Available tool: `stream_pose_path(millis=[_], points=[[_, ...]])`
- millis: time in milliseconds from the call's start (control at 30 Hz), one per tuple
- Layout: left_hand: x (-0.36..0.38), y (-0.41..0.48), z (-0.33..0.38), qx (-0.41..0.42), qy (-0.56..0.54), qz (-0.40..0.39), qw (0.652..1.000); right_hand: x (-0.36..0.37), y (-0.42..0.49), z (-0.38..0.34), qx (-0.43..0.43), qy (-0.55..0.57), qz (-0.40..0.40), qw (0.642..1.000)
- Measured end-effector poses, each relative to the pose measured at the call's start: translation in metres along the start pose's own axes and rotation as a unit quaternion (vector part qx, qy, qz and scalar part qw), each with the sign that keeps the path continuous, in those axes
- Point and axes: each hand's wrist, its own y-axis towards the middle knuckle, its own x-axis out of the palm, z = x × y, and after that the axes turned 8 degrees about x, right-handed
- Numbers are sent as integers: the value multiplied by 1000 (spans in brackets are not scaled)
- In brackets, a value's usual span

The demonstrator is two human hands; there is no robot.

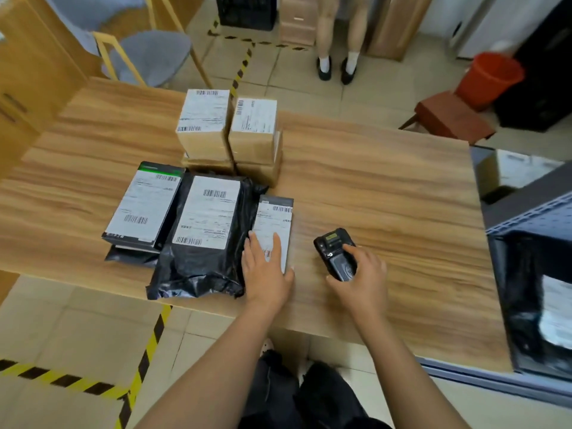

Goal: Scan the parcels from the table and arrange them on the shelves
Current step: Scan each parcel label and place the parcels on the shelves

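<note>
Several labelled parcels lie on the wooden table. My left hand rests flat with straight fingers on a small grey flat parcel at the right of the group. Beside it lies a big black bag parcel, and further left a black box with a green stripe. Behind them stand two stacks of brown cartons. My right hand grips a black handheld scanner on the table, right of the grey parcel.
A blue metal shelf at the right edge holds a black bag parcel and a carton above. A grey chair, a brown stool, an orange bucket and a standing person's legs are beyond the table.
</note>
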Motion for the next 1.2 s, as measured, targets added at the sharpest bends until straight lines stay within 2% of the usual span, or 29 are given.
stream_pose_path(millis=[133, 333, 433, 533, 700, 967, 1200], points=[[-5, -4, 3, -18, -37, -7, 999, -8, 5, 3, -5, 7, 2, 1000], [-19, -6, 15, 64, 5, 9, 998, -37, 19, 6, -72, -32, 5, 997], [-32, -3, 21, 90, 12, 53, 994, -60, 25, 9, -132, -88, 1, 987], [-43, -1, 23, 137, 22, 65, 988, -89, 29, 12, -207, -161, -34, 964], [-55, -7, 37, 215, 61, 57, 973, -123, 27, 9, -322, -278, -87, 901], [-50, -27, 54, 227, 55, 54, 971, -142, 18, 15, -371, -308, -86, 872], [-41, -44, 69, 222, 30, 75, 972, -158, 11, 27, -387, -317, -79, 863]])
